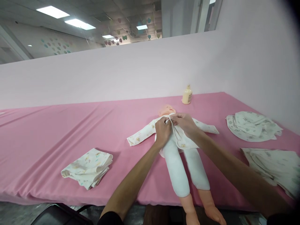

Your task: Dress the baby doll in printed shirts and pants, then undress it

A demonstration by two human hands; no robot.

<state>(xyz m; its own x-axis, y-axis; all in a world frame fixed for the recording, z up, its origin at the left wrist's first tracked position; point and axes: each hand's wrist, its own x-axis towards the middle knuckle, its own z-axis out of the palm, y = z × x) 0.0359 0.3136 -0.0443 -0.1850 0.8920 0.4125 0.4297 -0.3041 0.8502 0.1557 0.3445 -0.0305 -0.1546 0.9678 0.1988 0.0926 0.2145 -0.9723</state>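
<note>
A baby doll (pixel 174 168) with white cloth legs lies on its back, its bare feet hanging over the table's near edge. It wears a white baby shirt (pixel 142 133) with small printed figures, the sleeves spread out to both sides. At the chest, just below the doll's chin, my left hand (pixel 162 129) is closed on one front edge of the shirt. Close against it, my right hand (pixel 184 123) pinches the other front edge near the neckline. Below my hands the shirt front hangs apart over the doll's body. My fingers hide whatever fastening is there.
A pink cloth (pixel 77 125) covers the table. Folded printed fabric (pixel 87 167) lies at the left. On the right are a round-edged cloth pile (pixel 254 125) and another folded cloth (pixel 274 165). A pale yellow pump bottle (pixel 187 95) stands near the white wall (pixel 117 75).
</note>
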